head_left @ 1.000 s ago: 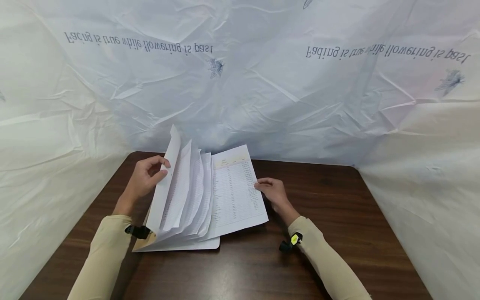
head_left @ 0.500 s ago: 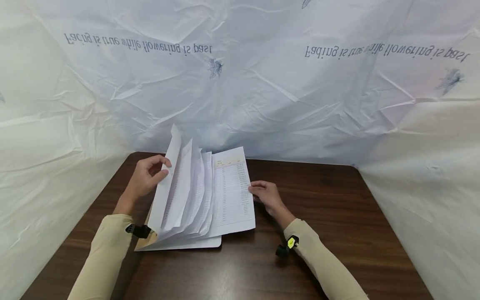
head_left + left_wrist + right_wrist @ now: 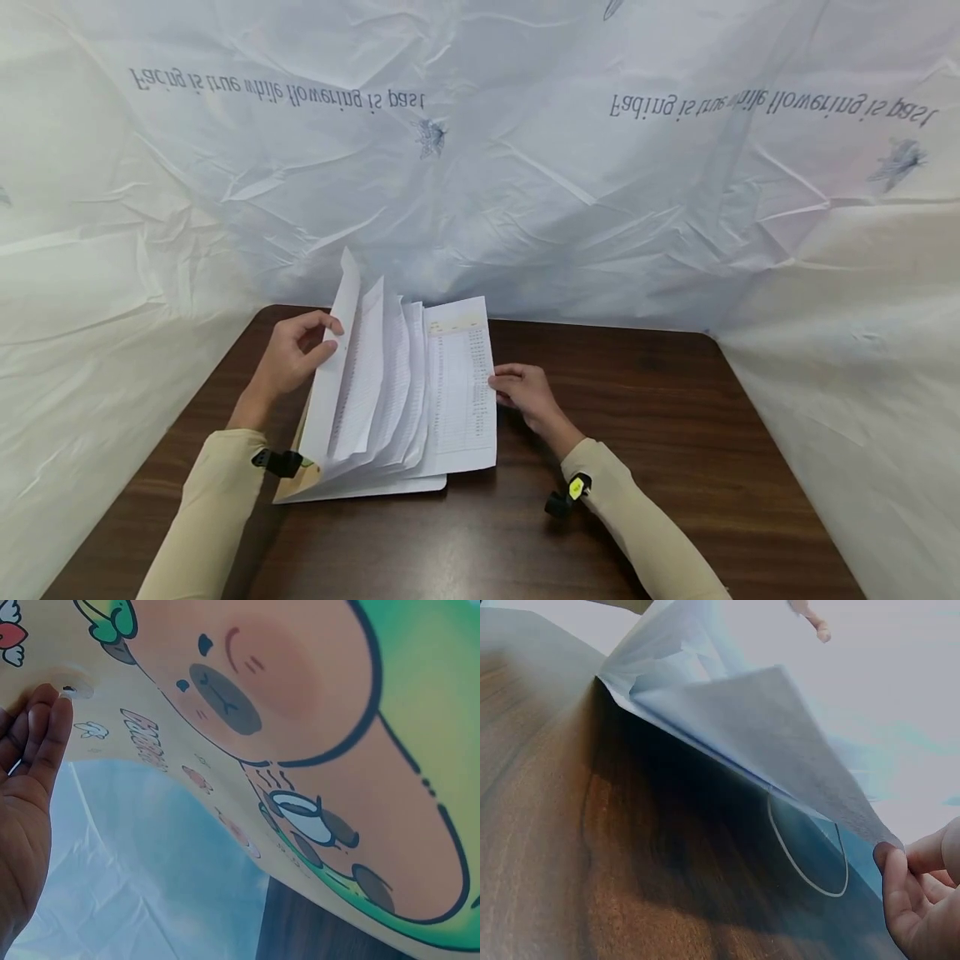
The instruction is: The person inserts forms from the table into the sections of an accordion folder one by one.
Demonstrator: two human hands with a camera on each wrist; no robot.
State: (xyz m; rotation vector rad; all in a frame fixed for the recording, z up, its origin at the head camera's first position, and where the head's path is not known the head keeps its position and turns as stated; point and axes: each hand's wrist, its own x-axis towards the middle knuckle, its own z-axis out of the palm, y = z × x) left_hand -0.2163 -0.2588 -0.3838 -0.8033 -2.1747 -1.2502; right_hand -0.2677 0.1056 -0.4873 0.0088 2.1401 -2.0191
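Observation:
A folder (image 3: 330, 392) stands opened on the table, its white inner leaves fanned out. My left hand (image 3: 291, 354) pinches the edge of its raised left cover. In the left wrist view that cover (image 3: 300, 690) shows a cartoon animal on its outside, with my left fingers (image 3: 45, 742) at its edge. My right hand (image 3: 531, 395) pinches the right edge of a printed sheet (image 3: 459, 392), which lies against the folder's right side. In the right wrist view the sheet's lifted corner (image 3: 780, 742) is between my right thumb and fingers (image 3: 900, 892).
A thin white loop of cord (image 3: 810, 889) hangs below the folder's edge. The dark wooden table (image 3: 637, 433) extends to the right and in front. White plastic sheeting (image 3: 525, 208) with printed lettering walls in the back and sides.
My right hand has moved left with the printed sheet, which now overlaps the folder's right side more and is straighter. My left hand keeps its hold on the cover.

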